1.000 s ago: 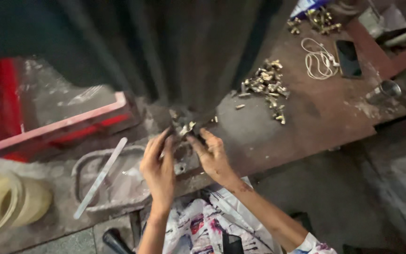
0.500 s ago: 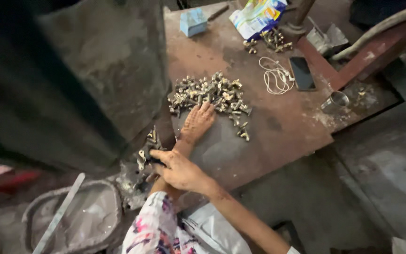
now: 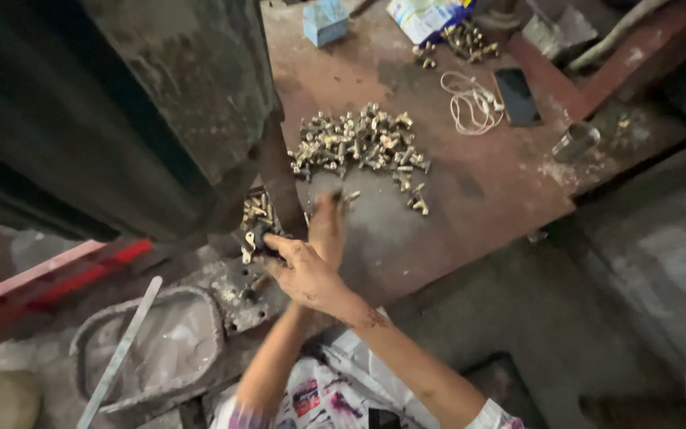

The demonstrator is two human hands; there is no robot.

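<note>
Rusty brown steel makes up the counter (image 3: 470, 199), and a big dark machine body (image 3: 121, 103) looms over its left side, hiding much of the work spot beneath. Next in size, a grey metal tray (image 3: 148, 349) sits low at the left with a pale flat strip (image 3: 119, 353) lying across it. A heap of small brass fittings (image 3: 359, 141) lies mid-counter, with a second, smaller cluster (image 3: 257, 210) tucked at the machine's foot.

The step in hand looks like feeding pieces one by one at the machine base. The right hand (image 3: 303, 270) has its fingers pinched on a small brass fitting (image 3: 248, 238) just beside that cluster. The left hand (image 3: 327, 226) stretches toward the heap, its fingers blurred, so I cannot tell whether they are apart or closed.

Farther off lie a coiled white cord (image 3: 470, 103), a dark phone (image 3: 516, 95), a blue box (image 3: 325, 20) and a small metal cup (image 3: 575, 141). The machine's upright leg (image 3: 283, 191) stands between the hands and crowds any reach.
</note>
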